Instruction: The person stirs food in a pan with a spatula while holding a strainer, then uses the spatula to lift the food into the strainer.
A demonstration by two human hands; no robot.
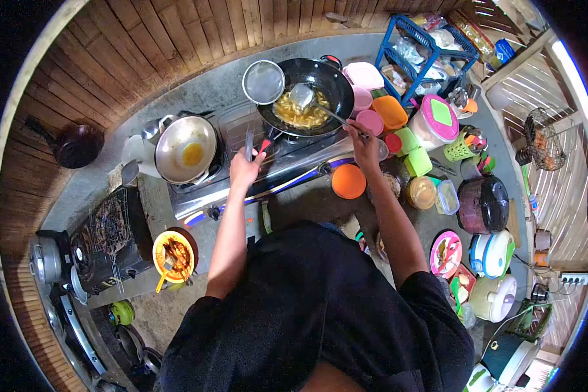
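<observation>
A black wok (pixel 336 85) stands on the right side of the stove, with yellowish pieces (pixel 300 114) in bubbling oil. My right hand (pixel 363 138) grips the handle of a metal spatula (pixel 302 96), whose blade is in the wok over the food. My left hand (pixel 247 168) is closed around the handle of a round mesh strainer (pixel 263 82); the strainer is over the wok's left rim. The wok's red-tipped handle (pixel 266 144) lies beside my left fingers. On the stove's left side sits a silver pan (pixel 170 147) with a little yellow liquid.
An orange bowl (pixel 188 243) with red sauce and a brush is at the left. Lidded plastic containers (pixel 391 112) crowd the counter right of the wok, below a blue rack (pixel 389 55). Further right are a dark pot (pixel 482 204) and a rice cooker (pixel 492 253). An orange lid (pixel 349 181) lies near the stove's front.
</observation>
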